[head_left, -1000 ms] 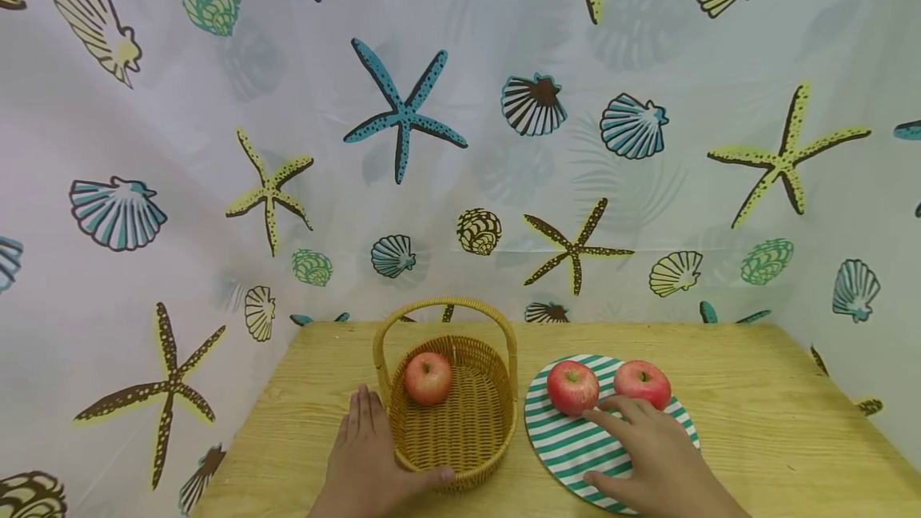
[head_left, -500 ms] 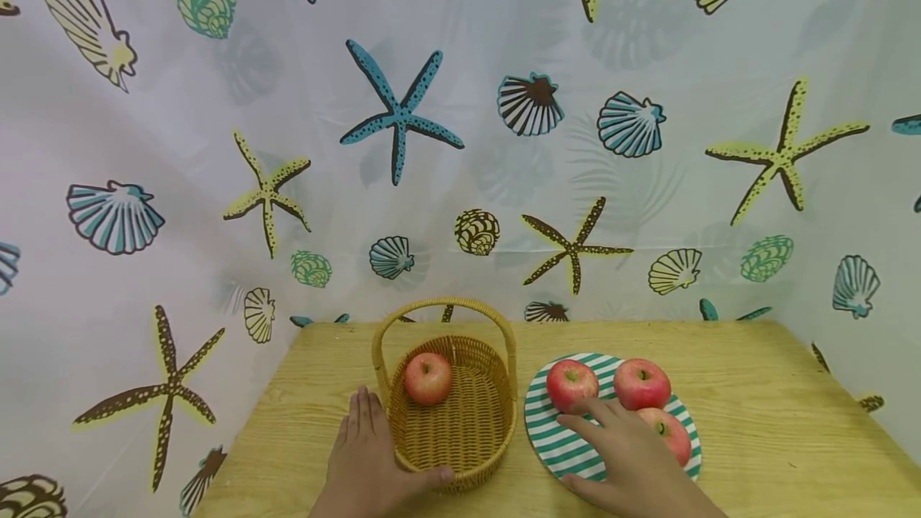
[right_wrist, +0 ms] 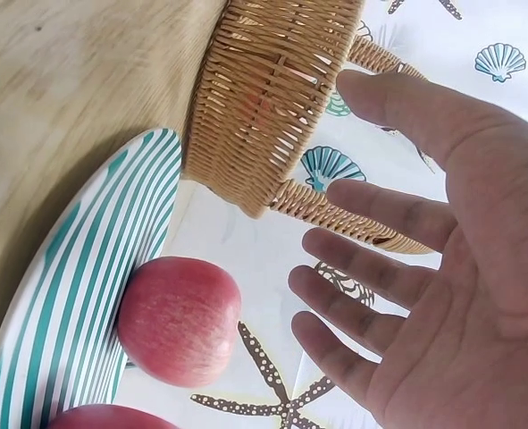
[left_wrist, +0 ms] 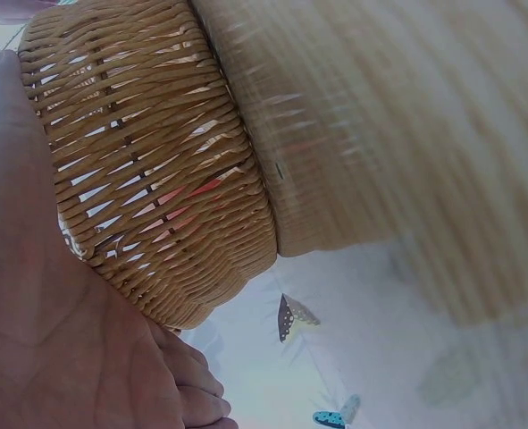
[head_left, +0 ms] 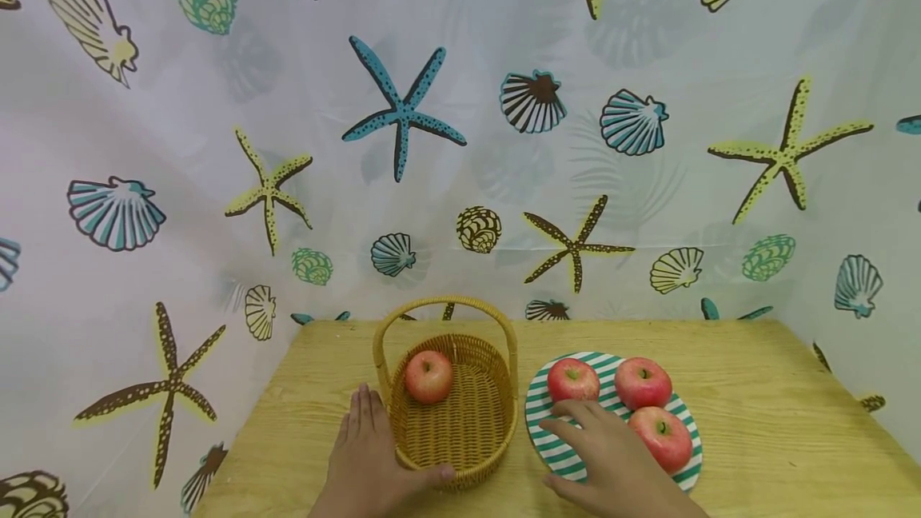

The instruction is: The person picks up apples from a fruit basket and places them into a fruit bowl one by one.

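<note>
A wicker basket (head_left: 455, 430) with a tall handle stands on the table, one red apple (head_left: 428, 377) inside it at the back left. My left hand (head_left: 367, 454) rests against the basket's left and near side, fingers straight and thumb along the rim; the left wrist view has the palm (left_wrist: 58, 322) beside the weave. Over the left part of a green-and-white striped plate (head_left: 550, 442), my right hand (head_left: 612, 454) hovers with spread, slightly bent fingers and holds nothing. On that plate lie three apples: one at the back left (head_left: 573, 380), one at the back right (head_left: 643, 383), one nearer (head_left: 662, 440).
The light wooden table (head_left: 777, 422) extends to the right of the plate. A white curtain (head_left: 460, 182) printed with shells and starfish hangs behind the table and along both sides. The basket's arched handle (head_left: 444, 301) rises above its rim.
My right hand has moved left across the plate, uncovering the nearer apple that it hid before. My left hand and the basket have stayed in place.
</note>
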A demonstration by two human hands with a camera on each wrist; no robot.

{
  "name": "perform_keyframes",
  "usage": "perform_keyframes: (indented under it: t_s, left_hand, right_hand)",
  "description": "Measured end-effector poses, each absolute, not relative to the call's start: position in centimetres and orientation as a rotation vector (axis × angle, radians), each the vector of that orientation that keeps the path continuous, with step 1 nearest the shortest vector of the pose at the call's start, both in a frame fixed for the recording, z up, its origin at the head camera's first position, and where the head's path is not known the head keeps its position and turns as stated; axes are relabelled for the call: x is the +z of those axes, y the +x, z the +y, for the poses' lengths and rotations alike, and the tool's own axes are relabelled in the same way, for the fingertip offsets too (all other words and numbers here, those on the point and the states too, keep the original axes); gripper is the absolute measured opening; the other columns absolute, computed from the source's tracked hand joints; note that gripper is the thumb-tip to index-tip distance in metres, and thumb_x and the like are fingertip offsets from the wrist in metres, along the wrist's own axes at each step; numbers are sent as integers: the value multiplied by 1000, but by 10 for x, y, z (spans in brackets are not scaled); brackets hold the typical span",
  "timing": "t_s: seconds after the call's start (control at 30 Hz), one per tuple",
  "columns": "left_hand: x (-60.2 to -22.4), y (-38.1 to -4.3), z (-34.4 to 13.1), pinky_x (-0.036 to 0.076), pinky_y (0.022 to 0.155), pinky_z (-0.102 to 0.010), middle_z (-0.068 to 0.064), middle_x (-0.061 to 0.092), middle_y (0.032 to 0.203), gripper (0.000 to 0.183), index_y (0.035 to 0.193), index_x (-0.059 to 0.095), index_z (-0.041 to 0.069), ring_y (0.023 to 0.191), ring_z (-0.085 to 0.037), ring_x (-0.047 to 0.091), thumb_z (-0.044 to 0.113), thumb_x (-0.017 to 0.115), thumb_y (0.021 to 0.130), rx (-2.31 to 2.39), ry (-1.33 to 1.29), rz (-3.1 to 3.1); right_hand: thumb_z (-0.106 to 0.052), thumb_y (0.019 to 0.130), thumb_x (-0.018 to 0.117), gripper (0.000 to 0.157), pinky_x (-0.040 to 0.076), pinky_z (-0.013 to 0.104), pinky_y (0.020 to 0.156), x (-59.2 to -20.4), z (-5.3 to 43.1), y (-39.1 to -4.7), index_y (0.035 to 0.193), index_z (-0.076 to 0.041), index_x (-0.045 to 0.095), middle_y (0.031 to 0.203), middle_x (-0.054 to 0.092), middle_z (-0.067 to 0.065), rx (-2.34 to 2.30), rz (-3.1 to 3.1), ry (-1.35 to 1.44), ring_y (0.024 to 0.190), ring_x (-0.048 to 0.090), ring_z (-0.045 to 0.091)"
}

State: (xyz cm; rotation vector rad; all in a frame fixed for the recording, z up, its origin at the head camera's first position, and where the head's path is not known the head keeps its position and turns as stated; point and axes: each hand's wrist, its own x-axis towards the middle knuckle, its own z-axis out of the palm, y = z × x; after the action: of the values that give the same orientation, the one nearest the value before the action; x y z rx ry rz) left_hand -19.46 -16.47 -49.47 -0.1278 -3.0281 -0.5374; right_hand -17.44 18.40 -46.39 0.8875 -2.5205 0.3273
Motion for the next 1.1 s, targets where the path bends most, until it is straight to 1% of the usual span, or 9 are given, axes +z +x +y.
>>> perform_keyframes:
  t_s: [0.13,0.23,0.5,0.57,0.7,0.8,0.93,1.1]
  left_hand:
    - [-493,-194,-165,25,127,-67,-40,11,170,161,161,18,-18,161,-54,16,103,61,64,-550,-133,-3030]
    - [-492,-194,-165,25,127,-67,-40,11,170,161,161,18,-18,161,-54,16,103,60,64,-559,-136,-3034]
    - [-492,-195,-165,24,128,-65,-40,12,170,163,161,18,-17,161,-53,15,105,59,62,-576,-129,-3036]
    - [-492,-194,-165,24,128,-65,-40,12,170,163,161,18,-18,161,-53,15,105,59,62,-574,-132,-3034]
    - [-492,-195,-165,25,128,-66,-41,13,170,162,161,19,-18,161,-54,16,104,60,62,-568,-140,-3029]
    - [-493,-195,-166,26,127,-66,-41,13,169,162,161,19,-18,160,-54,17,104,60,63,-563,-141,-3027]
    - [-494,-195,-166,26,127,-66,-41,13,169,162,161,20,-18,160,-54,17,104,60,63,-549,-136,-3025]
    - [-493,-194,-165,27,126,-66,-41,13,169,162,160,19,-19,160,-54,17,104,60,63,-540,-134,-3023]
  right_hand:
    - [-52,84,87,56,58,49,98,-461,180,-173,132,-25,74,131,68,-4,346,-2615,865,125,64,21]
    - [-53,87,84,55,58,50,100,-460,178,-173,134,-27,72,133,67,-5,363,-2672,854,126,63,21]
    - [-57,90,80,50,59,43,97,-460,171,-176,129,-26,72,131,66,-8,378,-2604,910,121,63,15]
    - [-56,90,81,50,59,43,96,-460,169,-177,129,-26,73,130,66,-8,380,-2582,923,120,63,15]
    - [-46,86,86,49,59,43,93,-462,165,-178,127,-23,73,127,67,-6,397,-2536,952,115,64,16]
    - [-42,84,88,50,59,43,93,-463,161,-179,127,-21,74,126,68,-5,422,-2524,968,114,65,18]
    - [-42,86,87,49,59,45,95,-462,155,-181,127,-20,74,128,68,-3,466,-2575,963,117,65,19]
    - [-44,87,86,46,59,46,94,-462,147,-184,126,-22,74,129,68,-3,499,-2610,952,116,65,18]
